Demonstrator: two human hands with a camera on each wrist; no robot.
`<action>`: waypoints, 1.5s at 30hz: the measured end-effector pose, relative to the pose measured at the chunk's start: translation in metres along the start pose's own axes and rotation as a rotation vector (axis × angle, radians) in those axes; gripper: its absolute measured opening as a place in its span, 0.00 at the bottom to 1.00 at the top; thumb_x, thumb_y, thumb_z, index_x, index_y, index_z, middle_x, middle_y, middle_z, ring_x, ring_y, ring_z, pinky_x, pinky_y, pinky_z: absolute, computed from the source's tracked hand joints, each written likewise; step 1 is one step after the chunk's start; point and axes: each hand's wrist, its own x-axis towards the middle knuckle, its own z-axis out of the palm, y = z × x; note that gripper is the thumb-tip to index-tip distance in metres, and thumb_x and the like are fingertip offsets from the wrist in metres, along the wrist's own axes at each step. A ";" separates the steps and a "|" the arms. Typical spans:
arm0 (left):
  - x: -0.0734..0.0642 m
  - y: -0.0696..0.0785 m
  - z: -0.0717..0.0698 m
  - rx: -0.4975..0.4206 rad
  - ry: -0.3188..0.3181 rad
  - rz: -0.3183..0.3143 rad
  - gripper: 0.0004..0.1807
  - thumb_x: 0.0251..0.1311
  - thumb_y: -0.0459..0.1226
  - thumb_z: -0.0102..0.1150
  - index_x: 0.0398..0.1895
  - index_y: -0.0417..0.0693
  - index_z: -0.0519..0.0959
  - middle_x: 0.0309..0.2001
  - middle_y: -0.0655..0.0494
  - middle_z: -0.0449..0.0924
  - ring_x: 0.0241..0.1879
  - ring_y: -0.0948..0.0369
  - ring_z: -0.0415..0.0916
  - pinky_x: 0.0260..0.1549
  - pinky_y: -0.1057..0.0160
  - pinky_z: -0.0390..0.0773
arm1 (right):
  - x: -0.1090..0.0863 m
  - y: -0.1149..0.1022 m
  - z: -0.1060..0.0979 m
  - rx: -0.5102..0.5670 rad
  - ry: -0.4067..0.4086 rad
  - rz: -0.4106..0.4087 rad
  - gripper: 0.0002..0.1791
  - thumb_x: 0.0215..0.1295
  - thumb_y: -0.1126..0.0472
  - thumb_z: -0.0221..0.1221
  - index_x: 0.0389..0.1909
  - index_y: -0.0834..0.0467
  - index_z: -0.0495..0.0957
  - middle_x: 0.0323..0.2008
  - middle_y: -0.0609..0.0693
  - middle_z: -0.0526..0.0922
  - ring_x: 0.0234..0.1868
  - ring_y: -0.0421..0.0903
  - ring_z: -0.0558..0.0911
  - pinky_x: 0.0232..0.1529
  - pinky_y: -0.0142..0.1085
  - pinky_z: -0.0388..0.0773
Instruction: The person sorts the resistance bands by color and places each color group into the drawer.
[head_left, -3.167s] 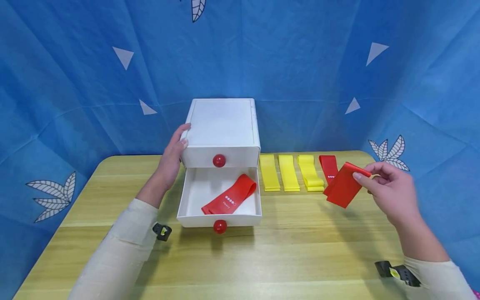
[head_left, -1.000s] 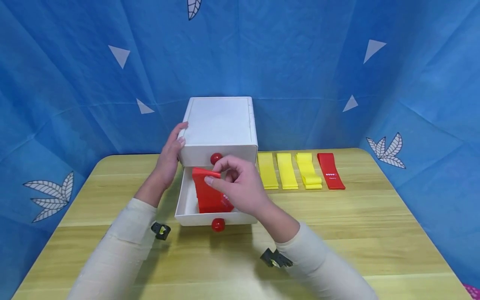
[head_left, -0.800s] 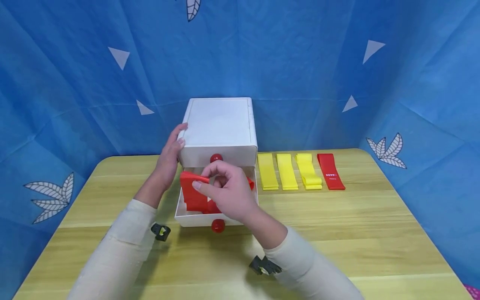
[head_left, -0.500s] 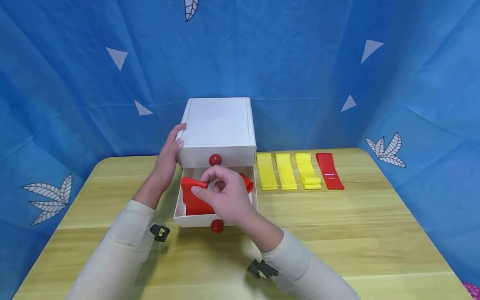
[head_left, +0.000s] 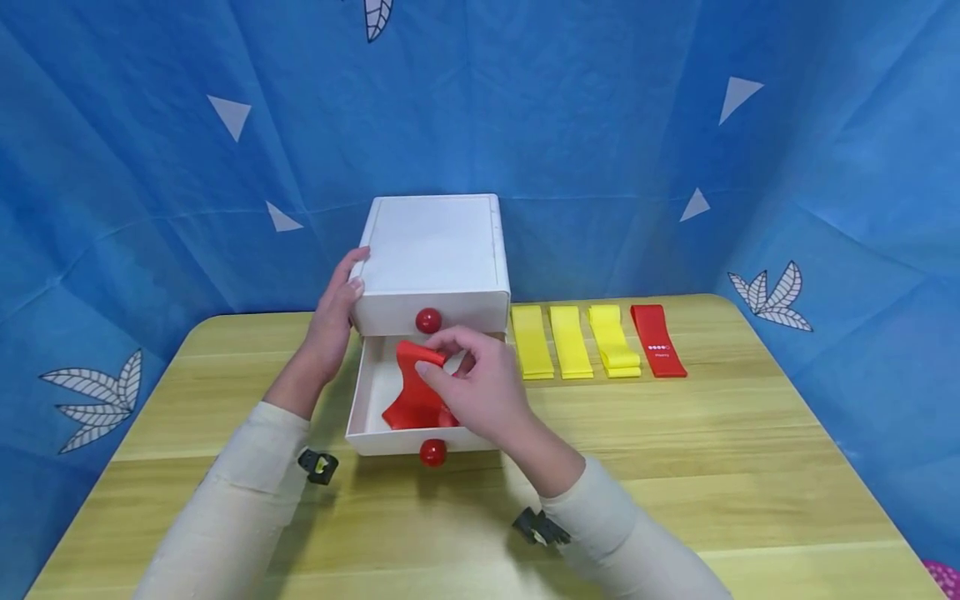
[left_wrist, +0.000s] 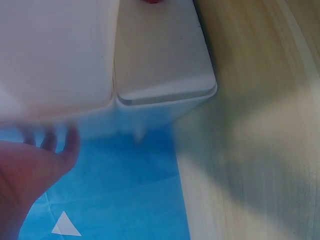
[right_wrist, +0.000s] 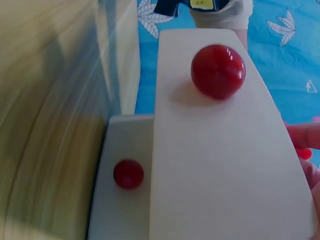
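My right hand (head_left: 480, 379) pinches the folded end of a red resistance band (head_left: 417, 392) between thumb and fingers, over the pulled-out lower drawer (head_left: 367, 392). The band hangs down into that drawer, its lower end spread near the drawer front. Another red band inside is mostly hidden behind my right hand. On the far left, my left hand (head_left: 332, 321) rests against the side of the white two-drawer box (head_left: 435, 242), fingertips at its top edge. In the left wrist view, the fingers (left_wrist: 70, 142) press on the box's wall.
Three folded yellow bands (head_left: 572, 342) lie in a row right of the box, with a red band (head_left: 660, 340) at the row's end. A red knob (head_left: 428, 321) marks the closed upper drawer, another knob (head_left: 432, 452) the lower one. A blue cloth (head_left: 600, 125) hangs behind the table.
My right hand has carried the red band from the table's right side to the lower drawer, reached its left part, then shifted slightly right. My left hand has stayed on the box.
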 end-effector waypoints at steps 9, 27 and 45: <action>0.000 -0.001 -0.002 -0.006 0.005 0.001 0.32 0.72 0.58 0.35 0.78 0.71 0.49 0.75 0.53 0.49 0.70 0.47 0.51 0.61 0.33 0.59 | 0.004 0.009 -0.012 -0.249 0.046 -0.006 0.11 0.55 0.57 0.72 0.39 0.49 0.84 0.32 0.37 0.80 0.31 0.45 0.80 0.29 0.39 0.77; -0.001 0.000 -0.001 -0.006 0.002 0.011 0.32 0.72 0.60 0.32 0.78 0.71 0.49 0.74 0.53 0.51 0.70 0.47 0.54 0.62 0.33 0.58 | 0.005 0.032 -0.036 -0.469 0.171 -0.021 0.10 0.54 0.55 0.73 0.37 0.52 0.86 0.31 0.41 0.82 0.30 0.42 0.79 0.30 0.38 0.75; 0.001 -0.001 -0.002 -0.024 -0.003 0.032 0.30 0.74 0.55 0.30 0.78 0.68 0.51 0.72 0.50 0.55 0.66 0.47 0.58 0.61 0.35 0.60 | 0.007 0.061 -0.091 -0.473 0.320 -0.042 0.10 0.56 0.55 0.71 0.36 0.55 0.87 0.29 0.47 0.84 0.20 0.45 0.71 0.23 0.41 0.66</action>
